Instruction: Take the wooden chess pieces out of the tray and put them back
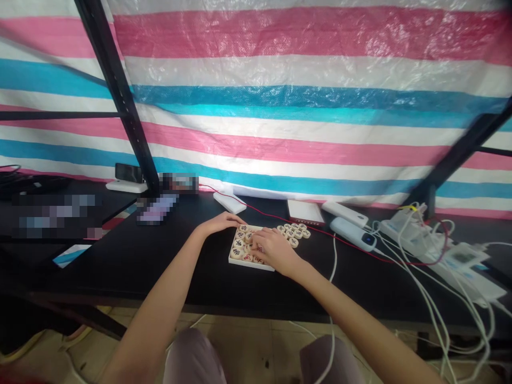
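A shallow white box (252,264) lies on the black table, holding several round Chinese chess pieces (237,253) with black or red characters. My left hand (222,222) rests at the box's far left corner, its fingers stretched out along the edge. Over the right part of the box is my right hand (276,249), fingers bent down among the pieces; whatever is between the fingertips is hidden. Just beyond it, to the right of the box, more loose chess pieces (294,231) sit in a cluster on the table.
Behind the pieces lies a flat white-topped box (305,212). Power banks (352,233) and a power strip with tangled white cables (452,256) take up the right side. A thin red cable (272,214) crosses the back. A white device (229,202) lies near the striped sheet (280,128).
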A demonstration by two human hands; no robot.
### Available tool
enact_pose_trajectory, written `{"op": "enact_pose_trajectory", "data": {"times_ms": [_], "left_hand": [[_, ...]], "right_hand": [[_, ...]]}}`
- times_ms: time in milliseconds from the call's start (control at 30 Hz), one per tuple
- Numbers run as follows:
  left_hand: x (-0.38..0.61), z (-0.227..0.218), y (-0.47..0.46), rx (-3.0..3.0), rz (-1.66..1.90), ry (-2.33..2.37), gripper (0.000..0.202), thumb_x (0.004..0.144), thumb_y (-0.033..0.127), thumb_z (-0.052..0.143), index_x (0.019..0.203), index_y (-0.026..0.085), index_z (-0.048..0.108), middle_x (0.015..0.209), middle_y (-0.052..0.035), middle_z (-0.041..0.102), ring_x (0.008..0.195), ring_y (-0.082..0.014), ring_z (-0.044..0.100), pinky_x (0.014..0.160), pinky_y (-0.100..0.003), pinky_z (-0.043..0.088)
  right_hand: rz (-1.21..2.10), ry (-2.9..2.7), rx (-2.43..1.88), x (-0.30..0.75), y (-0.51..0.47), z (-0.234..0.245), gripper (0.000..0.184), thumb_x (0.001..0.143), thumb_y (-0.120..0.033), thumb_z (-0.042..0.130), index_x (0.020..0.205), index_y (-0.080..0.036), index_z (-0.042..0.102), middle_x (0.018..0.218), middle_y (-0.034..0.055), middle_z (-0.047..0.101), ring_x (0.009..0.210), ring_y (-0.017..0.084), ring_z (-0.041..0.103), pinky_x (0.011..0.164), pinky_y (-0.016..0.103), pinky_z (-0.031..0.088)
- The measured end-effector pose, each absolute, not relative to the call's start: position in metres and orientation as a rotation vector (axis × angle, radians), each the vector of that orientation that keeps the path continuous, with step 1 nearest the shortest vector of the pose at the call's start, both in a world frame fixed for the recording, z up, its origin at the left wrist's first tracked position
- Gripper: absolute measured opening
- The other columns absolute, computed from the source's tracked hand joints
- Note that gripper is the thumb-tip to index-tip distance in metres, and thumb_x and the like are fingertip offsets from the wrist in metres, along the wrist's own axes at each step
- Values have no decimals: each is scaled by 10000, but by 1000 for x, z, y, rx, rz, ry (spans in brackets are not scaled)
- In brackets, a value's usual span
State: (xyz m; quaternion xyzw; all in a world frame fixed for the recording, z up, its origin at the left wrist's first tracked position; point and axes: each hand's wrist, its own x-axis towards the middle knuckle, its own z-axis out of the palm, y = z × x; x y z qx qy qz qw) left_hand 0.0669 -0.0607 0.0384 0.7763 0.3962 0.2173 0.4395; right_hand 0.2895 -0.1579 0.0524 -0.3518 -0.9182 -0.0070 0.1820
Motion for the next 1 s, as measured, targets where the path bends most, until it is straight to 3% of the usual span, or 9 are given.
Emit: {"op": "enact_pose_trajectory", "data": {"times_ms": [167,300,400,567,767,1000], "left_hand": [[67,38,-61,1920,544,968,310,764,324,580,1008,189,715,1091,-27,689,1075,-230,579,971,-293,387],[68,41,-64,1897,535,971,312,766,318,576,1014,189,716,1099,-29,687,1087,-230,575,975,-289,383],[68,42,-65,1894,531,993,314,759,321,584,1009,187,718,1088,-30,691,1078,-232,580,975,-289,380],[68,43,-66,1896,530,999,316,762,322,583,1017,188,715,1093,-32,689,1087,-230,576,975,-288,379],[68,43,-66,1893,535,997,305,767,312,584,1010,182,716,1089,-40,690,1083,-230,582,971,-291,388],[68,40,-64,1885,549,999,293,765,312,590,996,188,721,1073,-36,696,1072,-226,587,962,-287,392]], "right_hand": [[12,-2476,-1004,296,-159,65,115,823,-294,631,906,-216,611,927,17,678,883,178,565,735,312,316],[10,-2238,-1131,351,-162,71,132,847,-328,593,925,-226,626,943,20,684,888,177,594,797,324,363],[11,-2219,-1254,396,-160,59,122,854,-306,576,933,-225,622,935,23,681,828,175,616,757,319,409],[-92,-2358,-1276,427,-162,31,212,901,-268,473,1084,-242,577,1120,57,624,985,203,598,785,341,434],[-234,-2294,-1377,426,-159,19,156,911,-274,454,891,-202,590,969,63,637,805,177,609,698,308,399],[-476,-2289,-1350,410,-161,39,193,906,-239,474,863,-215,661,906,39,683,829,191,579,683,324,287]]}}
